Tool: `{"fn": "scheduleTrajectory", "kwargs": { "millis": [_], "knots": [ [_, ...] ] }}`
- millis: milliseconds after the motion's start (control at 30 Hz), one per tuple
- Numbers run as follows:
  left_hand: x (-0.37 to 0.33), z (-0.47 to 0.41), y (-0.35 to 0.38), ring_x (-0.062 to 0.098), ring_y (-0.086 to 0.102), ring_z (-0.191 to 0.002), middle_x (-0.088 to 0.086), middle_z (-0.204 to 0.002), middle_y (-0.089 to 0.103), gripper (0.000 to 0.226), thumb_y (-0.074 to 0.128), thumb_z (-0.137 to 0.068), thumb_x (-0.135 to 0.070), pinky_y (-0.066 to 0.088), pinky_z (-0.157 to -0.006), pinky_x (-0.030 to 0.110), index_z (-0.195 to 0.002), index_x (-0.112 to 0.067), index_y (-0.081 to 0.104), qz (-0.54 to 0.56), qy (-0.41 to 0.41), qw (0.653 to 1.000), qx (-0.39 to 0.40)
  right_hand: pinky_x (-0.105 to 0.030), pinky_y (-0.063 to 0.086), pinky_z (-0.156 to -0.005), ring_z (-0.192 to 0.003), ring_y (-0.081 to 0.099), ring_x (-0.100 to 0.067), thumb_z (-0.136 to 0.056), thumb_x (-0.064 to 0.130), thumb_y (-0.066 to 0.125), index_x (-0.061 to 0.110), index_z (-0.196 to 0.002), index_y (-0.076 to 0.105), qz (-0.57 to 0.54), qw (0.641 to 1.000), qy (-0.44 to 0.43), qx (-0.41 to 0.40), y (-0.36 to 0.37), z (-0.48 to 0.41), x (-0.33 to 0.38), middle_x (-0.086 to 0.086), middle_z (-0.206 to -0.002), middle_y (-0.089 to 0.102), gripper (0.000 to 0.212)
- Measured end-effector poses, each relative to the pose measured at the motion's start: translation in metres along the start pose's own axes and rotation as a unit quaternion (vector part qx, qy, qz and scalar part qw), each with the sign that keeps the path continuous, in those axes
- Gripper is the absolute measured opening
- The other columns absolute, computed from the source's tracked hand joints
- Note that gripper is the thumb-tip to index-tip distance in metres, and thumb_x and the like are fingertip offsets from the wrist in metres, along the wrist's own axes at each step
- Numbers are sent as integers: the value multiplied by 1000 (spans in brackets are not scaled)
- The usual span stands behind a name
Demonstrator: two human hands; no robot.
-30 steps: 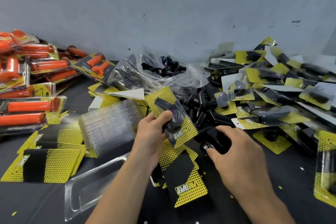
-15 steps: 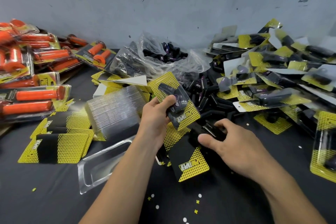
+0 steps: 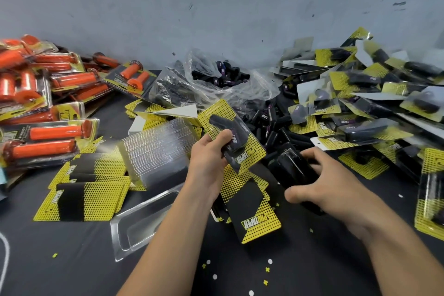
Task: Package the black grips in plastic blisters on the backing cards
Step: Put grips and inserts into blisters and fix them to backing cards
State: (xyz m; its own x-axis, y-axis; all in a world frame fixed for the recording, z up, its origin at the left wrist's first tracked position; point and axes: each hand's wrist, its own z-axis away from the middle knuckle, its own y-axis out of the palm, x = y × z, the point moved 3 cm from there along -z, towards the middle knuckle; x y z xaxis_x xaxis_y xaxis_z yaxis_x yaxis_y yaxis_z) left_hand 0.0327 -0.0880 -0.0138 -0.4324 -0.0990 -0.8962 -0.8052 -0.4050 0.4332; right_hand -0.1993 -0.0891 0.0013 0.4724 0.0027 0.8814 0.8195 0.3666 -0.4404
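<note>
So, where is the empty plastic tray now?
In the head view, the empty plastic tray lies on the dark table, left of centre, in front of the stack of clear blisters and right of the yellow cards.

Tabletop (image 3: 72,269) bare in front; orange packs (image 3: 55,132) left, black packs (image 3: 362,128) right.

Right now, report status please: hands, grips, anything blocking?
Left hand grips backing card with blister. Right hand holds black grip. Loose cards underneath both.
</note>
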Motion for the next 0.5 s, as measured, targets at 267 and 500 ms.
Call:
{"fn": "scheduleTrajectory", "kwargs": {
  "millis": [267, 500],
  "knots": [
    [-2, 6, 9, 34, 65, -121, 21, -133, 67, 61, 68, -85, -22, 55, -102, 46, -140, 1, 57, 111, -48, 989, 87, -49, 61, -90, -97, 75, -16, -53, 29, 90, 49, -116, 64, -46, 987, -91, 121, 28, 3, 9, 7, -108, 77, 71],
    [-1, 7, 12, 23, 72, -96, 11, -111, 76, 38, 79, -79, -18, 60, -87, 41, -116, -11, 74, 55, 13, 988, 144, -47, 62, -90, -98, 76, -16, -57, 20, 89, 38, -114, 71, -83, 985, -125, 83, 29, -5, 2, 6, -108, 78, 63]
  ]
}}
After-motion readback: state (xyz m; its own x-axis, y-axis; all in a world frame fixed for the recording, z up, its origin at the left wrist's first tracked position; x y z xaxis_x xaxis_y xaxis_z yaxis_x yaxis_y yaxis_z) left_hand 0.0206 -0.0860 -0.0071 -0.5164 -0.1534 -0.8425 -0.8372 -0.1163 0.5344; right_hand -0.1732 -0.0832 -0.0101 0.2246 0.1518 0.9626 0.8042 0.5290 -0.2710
